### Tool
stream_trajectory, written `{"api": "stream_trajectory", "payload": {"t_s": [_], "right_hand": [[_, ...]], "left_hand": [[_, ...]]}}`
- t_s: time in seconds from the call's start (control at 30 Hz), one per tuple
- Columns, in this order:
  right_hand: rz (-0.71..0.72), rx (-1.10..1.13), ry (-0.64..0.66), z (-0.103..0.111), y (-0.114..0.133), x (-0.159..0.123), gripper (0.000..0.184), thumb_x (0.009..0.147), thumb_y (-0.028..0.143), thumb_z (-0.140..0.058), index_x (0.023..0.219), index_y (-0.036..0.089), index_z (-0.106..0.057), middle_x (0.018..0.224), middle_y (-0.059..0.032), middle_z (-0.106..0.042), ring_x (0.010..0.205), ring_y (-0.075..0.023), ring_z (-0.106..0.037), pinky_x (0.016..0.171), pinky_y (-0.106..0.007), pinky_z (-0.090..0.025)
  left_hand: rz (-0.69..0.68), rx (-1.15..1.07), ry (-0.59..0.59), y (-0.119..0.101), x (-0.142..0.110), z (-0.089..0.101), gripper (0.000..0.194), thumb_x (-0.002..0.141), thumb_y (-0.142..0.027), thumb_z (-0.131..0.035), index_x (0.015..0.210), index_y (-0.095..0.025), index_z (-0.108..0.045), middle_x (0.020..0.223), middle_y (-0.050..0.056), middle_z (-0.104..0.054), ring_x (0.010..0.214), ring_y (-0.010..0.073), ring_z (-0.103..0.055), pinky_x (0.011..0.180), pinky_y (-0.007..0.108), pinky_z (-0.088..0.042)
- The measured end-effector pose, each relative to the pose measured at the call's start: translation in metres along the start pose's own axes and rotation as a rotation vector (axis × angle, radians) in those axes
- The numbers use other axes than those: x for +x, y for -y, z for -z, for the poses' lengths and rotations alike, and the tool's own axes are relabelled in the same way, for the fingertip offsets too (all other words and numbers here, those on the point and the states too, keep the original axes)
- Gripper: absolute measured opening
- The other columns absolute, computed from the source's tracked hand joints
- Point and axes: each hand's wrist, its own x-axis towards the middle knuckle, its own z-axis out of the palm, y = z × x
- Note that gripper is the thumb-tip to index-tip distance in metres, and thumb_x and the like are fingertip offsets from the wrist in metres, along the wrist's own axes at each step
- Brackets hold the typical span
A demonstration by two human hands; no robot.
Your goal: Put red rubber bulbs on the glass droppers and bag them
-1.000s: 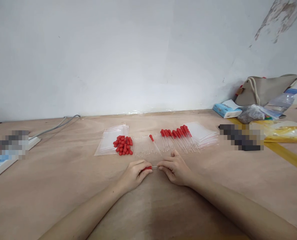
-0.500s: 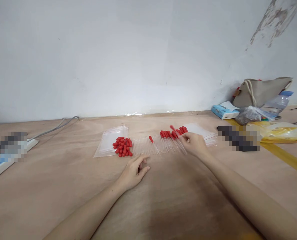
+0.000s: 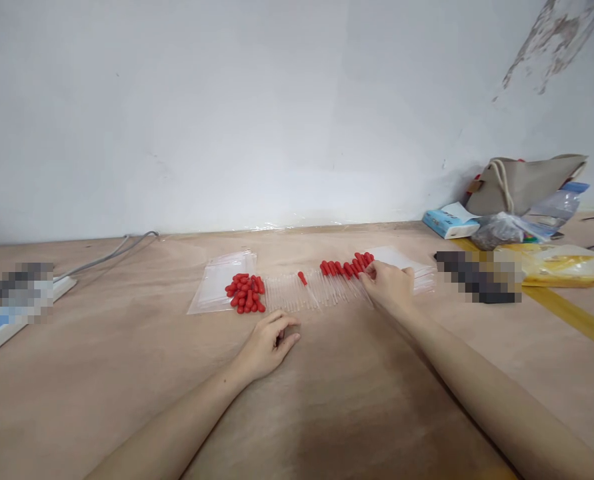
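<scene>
My left hand rests on the table, fingers loosely curled with a gap between thumb and forefinger, holding nothing. Just beyond it lies a row of clear dropper tubes. One dropper among them has a red bulb on its end. Left of the tubes is a pile of loose red rubber bulbs. At the right end, my right hand has its fingers pinched on a dropper amid a row of red-bulbed droppers. The fingers partly hide it; a clear tube end shows below them.
Clear plastic bags lie under the bulb pile and behind my right hand. On the right are a blue tissue pack, a grey bag and a yellow package. A power strip sits left.
My right hand has brought the tilted dropper down among the other red-bulbed droppers; its bulb no longer sticks up over the row. The left hand has hardly moved.
</scene>
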Motion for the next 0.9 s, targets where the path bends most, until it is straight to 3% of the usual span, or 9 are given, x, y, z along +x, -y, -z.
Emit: {"api": "stream_trajectory", "payload": {"t_s": [0.13, 0.3, 0.7, 0.9], "right_hand": [[0.113, 0.106, -0.001, -0.004, 0.028, -0.002, 0.027, 0.076, 0.042, -0.043, 0.068, 0.019, -0.055, 0.069, -0.0023, -0.064, 0.067, -0.0173, -0.056, 0.068, -0.032, -0.021], [0.104, 0.037, 0.059, -0.014, 0.052, 0.001, 0.035, 0.073, 0.050, -0.044, 0.072, 0.018, -0.056, 0.059, -0.0028, -0.062, 0.059, -0.0177, -0.054, 0.071, -0.034, -0.023], [-0.058, 0.105, 0.110, -0.016, 0.030, 0.011, 0.021, 0.072, 0.036, -0.046, 0.066, 0.019, -0.057, 0.061, -0.0010, -0.062, 0.064, -0.0179, -0.055, 0.070, -0.033, -0.023], [0.000, 0.141, 0.155, -0.006, 0.032, 0.005, 0.035, 0.072, 0.051, -0.044, 0.062, 0.021, -0.059, 0.061, 0.0004, -0.062, 0.064, -0.0168, -0.055, 0.073, -0.034, -0.023]], "left_hand": [[-0.012, -0.010, 0.000, -0.001, 0.000, 0.000, 0.017, 0.083, -0.021, -0.046, 0.096, -0.019, -0.057, 0.084, 0.003, -0.054, 0.065, 0.0113, -0.047, 0.061, 0.024, -0.040], [-0.004, -0.010, 0.009, -0.002, 0.000, 0.001, 0.016, 0.082, -0.020, -0.047, 0.095, -0.018, -0.057, 0.085, 0.003, -0.054, 0.065, 0.0111, -0.048, 0.062, 0.024, -0.040], [-0.012, -0.016, 0.020, -0.001, -0.001, 0.001, 0.017, 0.082, -0.020, -0.047, 0.096, -0.019, -0.057, 0.085, 0.003, -0.053, 0.064, 0.0106, -0.047, 0.060, 0.023, -0.039], [-0.011, -0.017, 0.009, 0.000, -0.001, 0.001, 0.017, 0.083, -0.022, -0.046, 0.096, -0.019, -0.057, 0.086, 0.003, -0.054, 0.064, 0.0103, -0.047, 0.060, 0.023, -0.040]]}}
